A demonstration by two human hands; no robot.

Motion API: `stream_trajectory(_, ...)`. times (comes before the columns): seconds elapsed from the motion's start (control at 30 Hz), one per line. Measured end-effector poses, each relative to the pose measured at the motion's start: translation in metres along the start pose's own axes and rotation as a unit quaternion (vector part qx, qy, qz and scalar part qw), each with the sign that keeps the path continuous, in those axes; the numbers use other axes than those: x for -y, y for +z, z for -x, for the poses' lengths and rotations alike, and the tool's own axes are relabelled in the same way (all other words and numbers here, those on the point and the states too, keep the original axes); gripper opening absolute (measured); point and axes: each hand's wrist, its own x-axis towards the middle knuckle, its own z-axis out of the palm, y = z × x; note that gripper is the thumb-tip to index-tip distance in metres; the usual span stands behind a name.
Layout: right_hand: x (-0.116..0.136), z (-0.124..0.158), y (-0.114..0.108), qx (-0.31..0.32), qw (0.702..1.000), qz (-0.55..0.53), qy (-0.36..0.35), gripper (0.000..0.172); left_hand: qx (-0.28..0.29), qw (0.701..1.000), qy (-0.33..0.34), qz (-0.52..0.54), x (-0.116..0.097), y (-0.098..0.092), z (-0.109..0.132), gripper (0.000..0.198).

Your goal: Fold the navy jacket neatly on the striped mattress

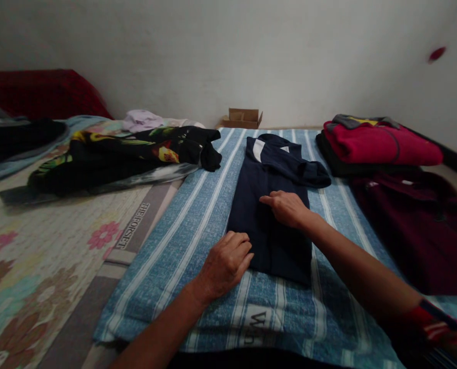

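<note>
A navy shirt (269, 225) with a white patch lies folded lengthwise on a blue striped bed cover, its sleeve sticking out to the right. My left hand (228, 259) is at the shirt's lower left edge, with curled fingers closed at the cloth; its fingertips are partly hidden. My right hand (287, 209) rests on the middle of the shirt, index finger stretched out and the other fingers bent under. No cloth shows pinched in the right hand.
The blue striped cover (190, 230) lies beneath. At right, a folded pink garment (382, 143) tops a stack near a maroon garment (424, 230). At left, black patterned clothing (128, 159) lies on a floral sheet (70, 241). A cardboard box (243, 119) stands by the wall.
</note>
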Motion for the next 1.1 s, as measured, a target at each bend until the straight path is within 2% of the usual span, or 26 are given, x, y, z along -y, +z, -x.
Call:
stream_trajectory(0.1,-0.001,-0.005,-0.001,0.009,1.000,0.020,-0.005,0.047,0.005,1.000,-0.011,0.004,-0.002,0.001,0.001,0.011)
stream_trajectory(0.27,-0.007,-0.014,0.006,-0.002,0.999,0.033,-0.017,0.032,0.018,0.999,-0.024,0.013,-0.003,0.002,0.001,0.011)
stream_trajectory(0.4,-0.010,-0.017,0.005,-0.009,0.999,0.030,-0.021,0.028,0.024,0.998,-0.036,0.047,0.000,0.003,0.000,0.011)
stream_trajectory(0.57,-0.013,-0.012,-0.001,-0.065,0.998,0.026,-0.010,0.027,0.057,0.990,-0.042,0.120,0.008,-0.003,-0.004,0.013)
stream_trajectory(0.83,-0.014,-0.010,0.012,-0.028,0.999,0.010,0.016,0.028,0.123,0.971,-0.081,0.188,0.014,-0.010,-0.010,0.017)
stream_trajectory(0.9,-0.009,-0.005,0.006,-0.041,0.999,0.008,0.027,0.024,0.135,0.967,-0.093,0.196,0.014,-0.010,-0.009,0.019)
stream_trajectory(1.0,0.011,0.006,-0.003,-0.097,0.995,-0.004,0.026,0.024,0.134,0.963,-0.110,0.207,0.014,-0.010,-0.009,0.020)
stream_trajectory(1.1,0.039,0.018,0.005,-0.124,0.987,-0.075,-0.075,0.023,0.122,0.961,-0.131,0.210,0.011,-0.009,-0.007,0.018)
